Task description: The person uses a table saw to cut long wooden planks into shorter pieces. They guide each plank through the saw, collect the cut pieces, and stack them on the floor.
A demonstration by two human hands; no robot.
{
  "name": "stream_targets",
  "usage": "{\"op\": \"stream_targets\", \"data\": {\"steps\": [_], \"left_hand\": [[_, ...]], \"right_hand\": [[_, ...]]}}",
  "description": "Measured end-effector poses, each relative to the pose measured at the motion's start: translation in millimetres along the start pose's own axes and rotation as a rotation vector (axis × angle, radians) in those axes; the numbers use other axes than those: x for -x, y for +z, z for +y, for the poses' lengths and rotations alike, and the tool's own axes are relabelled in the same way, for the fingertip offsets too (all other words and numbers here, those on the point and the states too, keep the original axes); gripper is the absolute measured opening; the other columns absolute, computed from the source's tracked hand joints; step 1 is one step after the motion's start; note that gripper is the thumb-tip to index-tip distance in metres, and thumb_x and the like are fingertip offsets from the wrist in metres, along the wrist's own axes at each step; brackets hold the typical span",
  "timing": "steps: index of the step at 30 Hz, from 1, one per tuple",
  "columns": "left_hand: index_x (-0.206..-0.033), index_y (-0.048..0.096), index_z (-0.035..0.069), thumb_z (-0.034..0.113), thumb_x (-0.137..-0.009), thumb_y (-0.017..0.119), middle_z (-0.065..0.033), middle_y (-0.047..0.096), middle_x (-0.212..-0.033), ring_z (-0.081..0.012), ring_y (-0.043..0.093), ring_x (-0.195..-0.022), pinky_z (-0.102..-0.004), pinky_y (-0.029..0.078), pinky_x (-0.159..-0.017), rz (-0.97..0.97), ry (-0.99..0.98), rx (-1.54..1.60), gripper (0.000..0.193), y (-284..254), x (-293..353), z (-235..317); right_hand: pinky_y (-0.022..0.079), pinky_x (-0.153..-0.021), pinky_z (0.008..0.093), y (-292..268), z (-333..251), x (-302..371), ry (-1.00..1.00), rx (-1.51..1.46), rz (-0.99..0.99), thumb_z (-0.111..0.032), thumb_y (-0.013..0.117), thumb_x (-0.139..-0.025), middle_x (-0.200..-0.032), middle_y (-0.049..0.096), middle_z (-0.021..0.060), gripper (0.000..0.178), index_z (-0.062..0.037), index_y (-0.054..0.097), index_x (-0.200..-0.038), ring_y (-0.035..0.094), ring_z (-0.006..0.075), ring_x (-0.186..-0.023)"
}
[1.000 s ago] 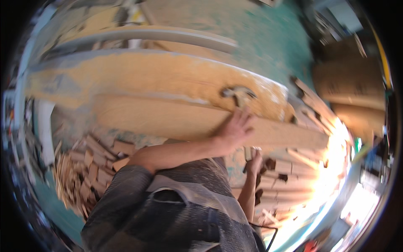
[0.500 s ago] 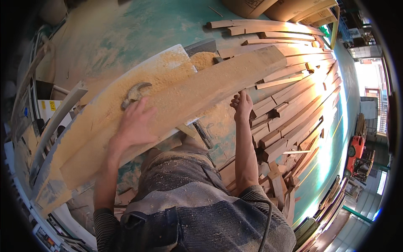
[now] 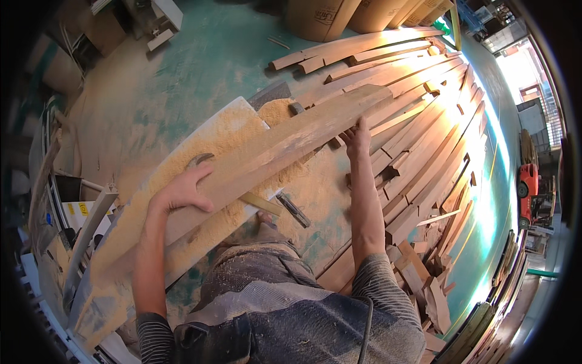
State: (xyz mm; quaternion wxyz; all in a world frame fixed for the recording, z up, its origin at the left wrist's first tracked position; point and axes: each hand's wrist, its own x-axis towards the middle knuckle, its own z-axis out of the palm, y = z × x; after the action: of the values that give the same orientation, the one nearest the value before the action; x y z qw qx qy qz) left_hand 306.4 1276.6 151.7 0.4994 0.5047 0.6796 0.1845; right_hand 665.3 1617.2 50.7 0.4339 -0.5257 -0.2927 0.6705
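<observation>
A long, thick wooden beam (image 3: 285,142) lies slantwise over a white machine table (image 3: 245,108) strewn with sawdust. Its far right end juts out past the table. My left hand (image 3: 182,191) spans the beam's left part, fingers at its far edge and thumb near the closer edge. At the right end, my right hand (image 3: 357,138) grips the near edge; its fingers are partly hidden under the wood. Just beyond my left fingers a curved metal piece (image 3: 199,159) shows, partly covered by the hand.
Many cut wooden beams (image 3: 418,164) are spread on the green floor to my right, with short offcuts (image 3: 418,261) nearer. Large brown drums (image 3: 315,18) stand at the back. A dark bar (image 3: 293,210) sticks out by the table's near edge. A red forklift (image 3: 527,188) is far right.
My right hand has gone from a loosely closed hand just below the beam to gripping its near edge. The beam appears turned, showing a narrower face. My left hand stays on it. The view has shifted.
</observation>
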Motion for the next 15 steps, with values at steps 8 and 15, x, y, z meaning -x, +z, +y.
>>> {"op": "stream_targets", "data": {"steps": [8,15], "left_hand": [[-0.141,0.052,-0.001,0.043,-0.054,0.084,-0.0268,0.041,-0.152,-0.0417,0.043,-0.137,-0.0447,0.035,-0.115,0.082,0.105,-0.27,0.102,10.5,-14.5,8.4],[-0.14,0.056,0.01,0.039,-0.056,0.085,-0.0226,0.039,-0.145,-0.039,0.041,-0.131,-0.0472,0.036,-0.109,0.14,0.201,-0.477,0.094,27.2,-4.2,34.2]], "right_hand": [[0.055,-0.071,0.0344,-31.9,-72.1,-111.5,-0.188,0.096,-0.011,-0.045,0.063,-0.096,-0.103,0.066,0.0149,0.039,-0.0091,0.056,-0.111,0.066,0.0245,-0.085],[0.052,-0.08,0.0358,-57.7,-155.6,-176.6,-0.281,0.458,-0.143,-0.04,0.059,-0.099,-0.112,0.063,0.015,0.039,-0.0077,0.054,-0.119,0.063,0.025,-0.095]]}}
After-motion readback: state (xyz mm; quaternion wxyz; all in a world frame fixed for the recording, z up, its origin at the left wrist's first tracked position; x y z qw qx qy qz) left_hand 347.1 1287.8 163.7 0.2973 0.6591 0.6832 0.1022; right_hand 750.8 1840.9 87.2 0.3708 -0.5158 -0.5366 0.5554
